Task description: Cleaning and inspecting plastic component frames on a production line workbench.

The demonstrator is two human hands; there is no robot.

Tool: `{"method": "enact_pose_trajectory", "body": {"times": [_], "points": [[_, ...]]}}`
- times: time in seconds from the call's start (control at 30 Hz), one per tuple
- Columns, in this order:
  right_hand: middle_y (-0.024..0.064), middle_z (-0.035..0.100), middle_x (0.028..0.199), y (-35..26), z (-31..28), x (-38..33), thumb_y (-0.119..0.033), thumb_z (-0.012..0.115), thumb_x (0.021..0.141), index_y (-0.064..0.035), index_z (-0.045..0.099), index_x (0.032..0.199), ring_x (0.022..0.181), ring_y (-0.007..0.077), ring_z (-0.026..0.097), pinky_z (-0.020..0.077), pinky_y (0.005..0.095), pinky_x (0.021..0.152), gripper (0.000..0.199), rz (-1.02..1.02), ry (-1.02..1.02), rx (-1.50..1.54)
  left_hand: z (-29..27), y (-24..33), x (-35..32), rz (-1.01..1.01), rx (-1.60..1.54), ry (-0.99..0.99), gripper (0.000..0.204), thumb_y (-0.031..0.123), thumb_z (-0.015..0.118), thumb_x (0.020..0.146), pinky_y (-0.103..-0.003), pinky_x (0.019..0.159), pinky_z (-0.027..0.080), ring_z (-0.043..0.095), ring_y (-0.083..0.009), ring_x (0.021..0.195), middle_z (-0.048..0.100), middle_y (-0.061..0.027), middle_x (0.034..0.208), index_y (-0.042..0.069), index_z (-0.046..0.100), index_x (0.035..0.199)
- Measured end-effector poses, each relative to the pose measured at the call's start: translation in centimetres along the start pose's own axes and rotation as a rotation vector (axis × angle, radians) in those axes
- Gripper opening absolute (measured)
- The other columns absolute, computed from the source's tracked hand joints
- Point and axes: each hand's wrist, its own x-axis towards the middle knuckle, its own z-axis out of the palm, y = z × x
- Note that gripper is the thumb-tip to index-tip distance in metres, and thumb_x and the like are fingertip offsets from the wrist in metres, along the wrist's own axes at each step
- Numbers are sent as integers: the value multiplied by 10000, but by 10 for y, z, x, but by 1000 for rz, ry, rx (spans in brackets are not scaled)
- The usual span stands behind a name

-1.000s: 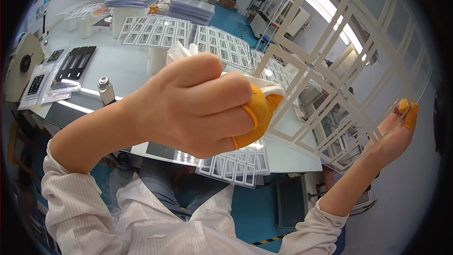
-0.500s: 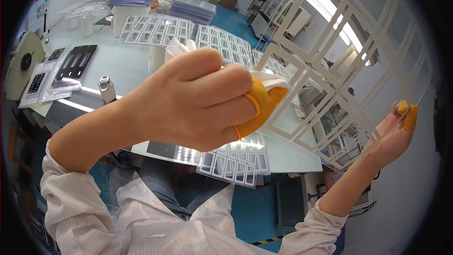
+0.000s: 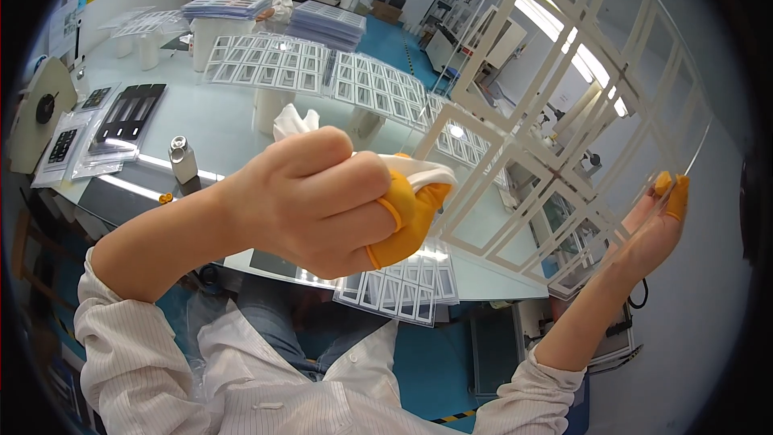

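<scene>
So right now your left hand (image 3: pixel 322 201) is balled up tight around a white wipe cloth (image 3: pixel 419 171), with orange finger cots (image 3: pixel 407 213) on the fingers pinching it, and the cloth is pressed against the near-left part of the big clear sheet with white frame outlines (image 3: pixel 564 113) that you're holding up in front of you. Your right hand (image 3: pixel 648 234) is out on the right, fingers fairly open, just steadying the sheet's edge between cot-covered fingertips (image 3: pixel 670 189). The sheet is up in the air, tilted, well above the pale work table (image 3: pixel 217 125), not resting on anything. My take for doing this bit well: keep the cloth flat under your fingertips instead of bunched, so you get even contact and no bare skin touches the film. Wipe in one direction with light pressure, because the sheet looks thin and floppy, and pushing hard with only one edge supported will probably bow or crease it. Keep the right hand strictly on the edge. Also watch the lower corner, since it hangs close to the small panels of white frames (image 3: pixel 403 290) at the table's near edge. Holding it toward the ceiling lights should help you spot smudges, I'd guess.
</scene>
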Motion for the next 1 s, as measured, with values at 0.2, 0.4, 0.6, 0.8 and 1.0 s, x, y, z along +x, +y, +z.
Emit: {"method": "enact_pose_trajectory", "body": {"times": [0.2, 0.4, 0.6, 0.8, 1.0], "points": [[66, 535, 909, 14, -6, -10, -154, 524, 896, 27, 547, 973, 862, 129, 516, 412, 239, 849, 198, 133, 57, 88, -8, 3, -7, -63, -37, -60, 185, 125, 729, 611, -196, 469, 301, 410, -64, 580, 387, 52, 651, 106, 546, 627], [62, 548, 883, 7, -6, -18, -135, 522, 895, 19, 546, 977, 846, 124, 522, 429, 246, 832, 175, 63, 73, 47, -25, 1, -12, -399, -244, -209, 197, 38, 704, 630, -266, 494, 365, 443, -163, 570, 481, -39, 717, 32, 572, 776], [37, 573, 889, 4, 0, -28, -122, 549, 878, -27, 573, 964, 852, 114, 533, 410, 268, 833, 130, 80, -40, 130, -22, 3, -3, -1018, -475, -96, 295, 31, 618, 791, -237, 666, 433, 534, -159, 756, 543, -98, 883, -29, 558, 1074], [27, 573, 872, 8, 1, -30, -138, 561, 876, -23, 572, 968, 826, 96, 524, 408, 256, 822, 148, 94, -52, 109, -8, 9, 1, -1389, -873, -65, 290, 124, 574, 870, -153, 677, 419, 543, -50, 778, 600, -35, 906, -20, 555, 1120], [27, 570, 901, 5, 5, -45, -110, 542, 878, -30, 570, 980, 839, 85, 522, 404, 251, 833, 132, 68, -127, 94, -4, 16, -14, -1523, -842, 13, 207, 88, 603, 845, -154, 646, 432, 543, -33, 707, 611, -8, 831, -16, 613, 1024]]}}
